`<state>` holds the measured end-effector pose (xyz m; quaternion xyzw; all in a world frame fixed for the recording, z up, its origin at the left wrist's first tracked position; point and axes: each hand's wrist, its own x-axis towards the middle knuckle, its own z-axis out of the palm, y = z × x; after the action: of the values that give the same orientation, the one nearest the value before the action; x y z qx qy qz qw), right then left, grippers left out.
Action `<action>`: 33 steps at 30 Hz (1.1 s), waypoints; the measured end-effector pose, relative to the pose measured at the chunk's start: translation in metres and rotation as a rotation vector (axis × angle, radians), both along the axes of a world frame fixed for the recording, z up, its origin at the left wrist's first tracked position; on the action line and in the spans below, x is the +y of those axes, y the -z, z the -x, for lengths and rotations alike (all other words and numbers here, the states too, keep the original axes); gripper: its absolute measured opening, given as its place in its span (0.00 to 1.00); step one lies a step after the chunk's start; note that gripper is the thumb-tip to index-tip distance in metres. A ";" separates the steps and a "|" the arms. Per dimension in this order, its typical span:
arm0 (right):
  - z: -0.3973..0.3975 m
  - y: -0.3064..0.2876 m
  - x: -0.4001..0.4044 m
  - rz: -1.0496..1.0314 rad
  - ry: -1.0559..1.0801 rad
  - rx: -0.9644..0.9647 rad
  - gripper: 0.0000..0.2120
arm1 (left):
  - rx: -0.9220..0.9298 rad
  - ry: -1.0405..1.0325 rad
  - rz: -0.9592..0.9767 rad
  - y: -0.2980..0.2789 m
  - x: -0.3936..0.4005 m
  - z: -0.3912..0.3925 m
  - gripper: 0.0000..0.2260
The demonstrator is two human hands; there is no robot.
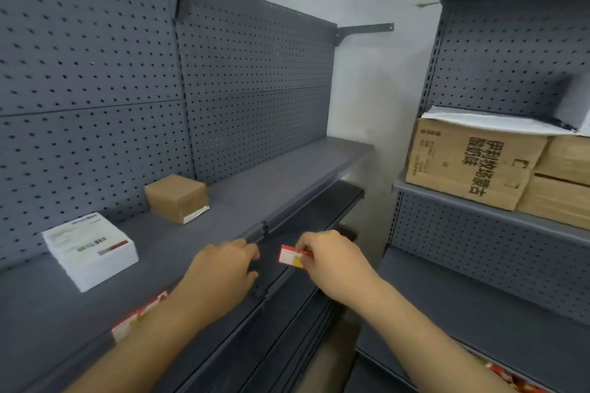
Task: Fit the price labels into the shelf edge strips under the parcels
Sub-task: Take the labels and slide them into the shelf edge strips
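Filling most of the view, a dark grey rack (95, 73) with a pegboard back runs from lower left toward the far wall, and a second rack (498, 57) of the same kind stands to the right across a narrow gap. The long shelf (198, 233) of the left rack carries two parcels well apart: a white parcel (91, 252) with printed text near the left, and a brown parcel (177, 198) farther back, close to the pegboard. On the right rack, large cardboard cartons (472, 166) with black lettering sit side by side under a white sheet.

Along the front of the shelf runs the edge strip (265, 233), dark and angled down toward the aisle. A red and white label (137, 317) already sits near the shelf front at lower left, partly hidden by the left forearm.

The left hand (223, 268) rests on the shelf front, its fingers curled over the strip's lip, thumb below; whether it truly grips the strip cannot be told through the blur. The right hand (332, 262) is just beside it, out in front of the strip, fingers and thumb pinched together on a small price label (291, 256), red-bordered with a white field and a yellow corner, held close to the strip but apart from it.
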<state>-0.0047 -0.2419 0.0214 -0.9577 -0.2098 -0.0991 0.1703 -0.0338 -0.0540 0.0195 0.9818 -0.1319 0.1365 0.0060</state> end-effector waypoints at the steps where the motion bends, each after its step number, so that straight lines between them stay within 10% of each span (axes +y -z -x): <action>1: -0.015 0.004 0.001 -0.005 -0.015 0.010 0.08 | -0.007 -0.021 0.000 0.007 0.002 -0.012 0.14; 14: -0.173 0.038 0.040 -0.032 -0.259 0.208 0.06 | 0.281 -0.260 -0.065 0.063 0.026 -0.108 0.14; 33: -0.260 0.062 0.079 -0.165 -0.805 0.272 0.03 | 0.083 -0.639 0.046 0.113 -0.007 -0.145 0.24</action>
<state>0.2557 -0.1628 -0.0403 -0.7870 -0.5337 0.0857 0.2974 0.1111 -0.0606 -0.0933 0.9779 0.1863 0.0942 -0.0094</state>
